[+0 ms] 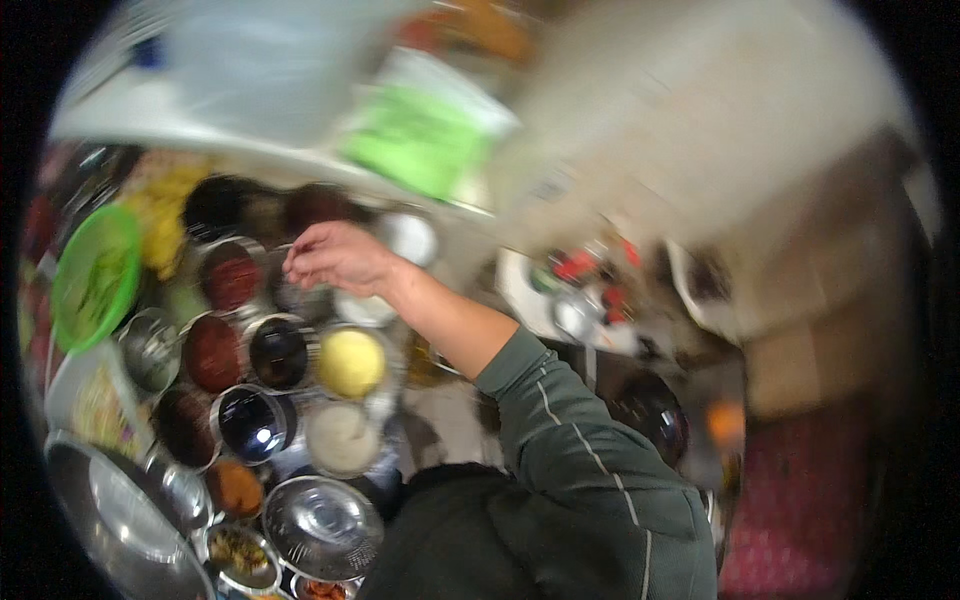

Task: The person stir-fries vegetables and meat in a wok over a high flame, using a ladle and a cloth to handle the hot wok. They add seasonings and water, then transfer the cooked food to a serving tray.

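My right hand (337,259) is stretched out above a group of round metal containers, its fingers bent close together; blur hides whether anything is between them. Below it are a container of dark red paste (232,277), one of dark liquid (279,352), one of yellow powder or granules (351,363) and one of white contents (343,439). A white bowl or lid (364,307) lies partly under the wrist. My left hand is out of view.
A green plastic basket (97,277) with green vegetables stands at the left. A large metal bowl (127,517) and a perforated metal strainer (322,525) are nearer. A green-and-white packet (424,139) lies on a white surface. A dark wok (649,420) is at the right, beside an orange glow.
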Demonstrator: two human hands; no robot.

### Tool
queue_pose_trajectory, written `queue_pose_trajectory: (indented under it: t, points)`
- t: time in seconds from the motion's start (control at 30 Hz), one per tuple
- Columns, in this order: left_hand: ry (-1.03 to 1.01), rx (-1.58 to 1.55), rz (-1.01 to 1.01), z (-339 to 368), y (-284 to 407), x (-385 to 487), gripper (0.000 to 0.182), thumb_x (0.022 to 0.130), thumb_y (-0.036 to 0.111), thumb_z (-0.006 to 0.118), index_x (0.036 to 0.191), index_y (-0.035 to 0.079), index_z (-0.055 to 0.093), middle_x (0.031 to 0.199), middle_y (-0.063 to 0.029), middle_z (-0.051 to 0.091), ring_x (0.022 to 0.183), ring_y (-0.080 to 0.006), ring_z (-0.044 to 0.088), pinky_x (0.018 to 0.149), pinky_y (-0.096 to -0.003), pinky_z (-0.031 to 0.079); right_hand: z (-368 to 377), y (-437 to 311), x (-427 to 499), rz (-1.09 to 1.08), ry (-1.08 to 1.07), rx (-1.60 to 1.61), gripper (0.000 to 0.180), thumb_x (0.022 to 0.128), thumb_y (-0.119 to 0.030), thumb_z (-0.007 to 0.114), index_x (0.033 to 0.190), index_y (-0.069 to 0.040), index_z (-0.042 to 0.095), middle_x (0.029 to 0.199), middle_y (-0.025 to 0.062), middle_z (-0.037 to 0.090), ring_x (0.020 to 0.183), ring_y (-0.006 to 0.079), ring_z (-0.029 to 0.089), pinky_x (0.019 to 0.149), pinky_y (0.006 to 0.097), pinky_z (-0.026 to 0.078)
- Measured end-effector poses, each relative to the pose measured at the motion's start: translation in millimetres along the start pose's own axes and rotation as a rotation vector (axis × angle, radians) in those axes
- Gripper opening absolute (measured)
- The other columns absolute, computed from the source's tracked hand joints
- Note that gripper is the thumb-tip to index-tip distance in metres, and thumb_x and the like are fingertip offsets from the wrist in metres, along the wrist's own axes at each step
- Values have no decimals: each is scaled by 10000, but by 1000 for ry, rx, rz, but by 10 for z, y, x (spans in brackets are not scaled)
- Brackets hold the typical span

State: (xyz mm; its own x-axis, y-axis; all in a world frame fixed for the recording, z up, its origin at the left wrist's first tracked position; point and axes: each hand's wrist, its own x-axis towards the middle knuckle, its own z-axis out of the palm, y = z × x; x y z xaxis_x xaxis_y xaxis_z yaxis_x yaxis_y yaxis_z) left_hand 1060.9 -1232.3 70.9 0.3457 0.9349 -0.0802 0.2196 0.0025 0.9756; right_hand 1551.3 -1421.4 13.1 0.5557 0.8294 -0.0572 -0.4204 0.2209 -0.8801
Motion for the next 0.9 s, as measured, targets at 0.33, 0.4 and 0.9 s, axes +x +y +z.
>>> queue_pose_trajectory:
  t: [0.33,0.4,0.9]
  points:
    - [-224,-283,-384,629,-78,17,429,901,311,705,1228,63,583,1115,-90,641,1025,-231,604,883,-396,514,-268,-828,-5846,252,1458,-1067,92,837,55,689,923,53,722,800,91,724,663,143,695,609,298,575]
    - [-250,-303,-407,711,-38,-46,402,900,315,700,1199,66,595,1089,-84,648,998,-227,612,864,-390,520,-294,-525,-6387,540,1552,-1172,142,784,40,703,918,11,742,791,147,728,654,216,713,625,337,579]
    - [97,-659,-550,-502,-208,377,219,869,177,664,1020,22,630,961,-107,693,801,-237,679,733,-373,574,-931,-202,-7033,1188,1505,-1613,276,927,-284,628,1033,-52,734,1100,192,720,980,341,686,849,499,523]
